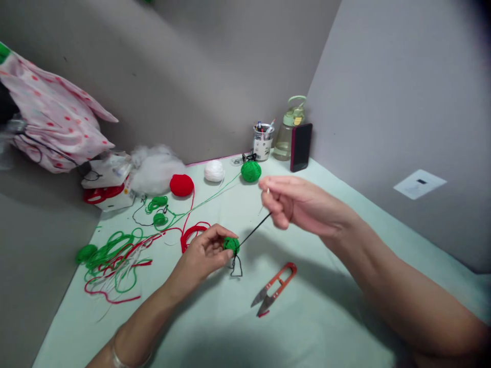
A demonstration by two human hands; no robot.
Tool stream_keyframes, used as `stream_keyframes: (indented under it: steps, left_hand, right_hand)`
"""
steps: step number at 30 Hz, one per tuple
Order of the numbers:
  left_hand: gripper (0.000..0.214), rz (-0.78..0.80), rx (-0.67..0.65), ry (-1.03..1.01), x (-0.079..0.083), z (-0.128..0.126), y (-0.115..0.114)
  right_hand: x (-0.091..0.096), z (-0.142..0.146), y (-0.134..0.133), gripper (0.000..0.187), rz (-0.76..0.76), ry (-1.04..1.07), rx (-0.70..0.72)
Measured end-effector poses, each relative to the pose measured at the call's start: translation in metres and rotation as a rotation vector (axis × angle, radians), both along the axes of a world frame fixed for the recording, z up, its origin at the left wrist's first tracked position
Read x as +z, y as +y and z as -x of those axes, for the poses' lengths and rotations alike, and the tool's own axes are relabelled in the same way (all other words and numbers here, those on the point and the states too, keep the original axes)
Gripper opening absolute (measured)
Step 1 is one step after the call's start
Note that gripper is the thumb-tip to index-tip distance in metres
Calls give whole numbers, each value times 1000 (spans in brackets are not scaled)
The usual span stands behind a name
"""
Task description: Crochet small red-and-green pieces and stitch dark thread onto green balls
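Observation:
My left hand [203, 253] is closed around a small green crocheted ball [231, 245], held just above the pale green table [326, 317]. A black thread [255, 230] runs taut from the ball up to my right hand [295, 204], whose fingers pinch a thin needle [267, 192] at its tip. A loose loop of the black thread hangs below the ball. Orange thread snips [274, 289] lie on the table below and between my hands.
Tangled red and green yarn [118, 260] lies at the left. Red [181, 185], white [214, 170] and green [250, 171] yarn balls sit at the back, with stuffing [155, 168], a pen cup [263, 140], a bottle [289, 130] and a phone [300, 147]. Grey walls enclose the corner.

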State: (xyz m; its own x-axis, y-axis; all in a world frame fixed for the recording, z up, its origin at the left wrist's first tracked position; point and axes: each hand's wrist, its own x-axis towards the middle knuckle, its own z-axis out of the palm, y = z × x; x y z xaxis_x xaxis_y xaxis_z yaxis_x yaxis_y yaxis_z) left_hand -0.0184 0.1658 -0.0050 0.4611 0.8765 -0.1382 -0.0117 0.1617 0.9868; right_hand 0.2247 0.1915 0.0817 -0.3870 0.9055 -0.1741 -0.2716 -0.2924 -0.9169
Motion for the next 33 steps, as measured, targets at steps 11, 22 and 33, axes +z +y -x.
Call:
stream_keyframes:
  steps: [11,22,33]
  left_hand:
    - [20,28,-64,0,-10,8,5]
    - [22,-62,-155,13,-11,15,10]
    - [28,-99,-19,-124,-2,17,11]
  right_hand:
    - [43,-50,-2,44,-140,241,-517]
    - [45,-87,8,49,-529,-20,-743]
    - [12,0,-36,15,-927,-601,-158]
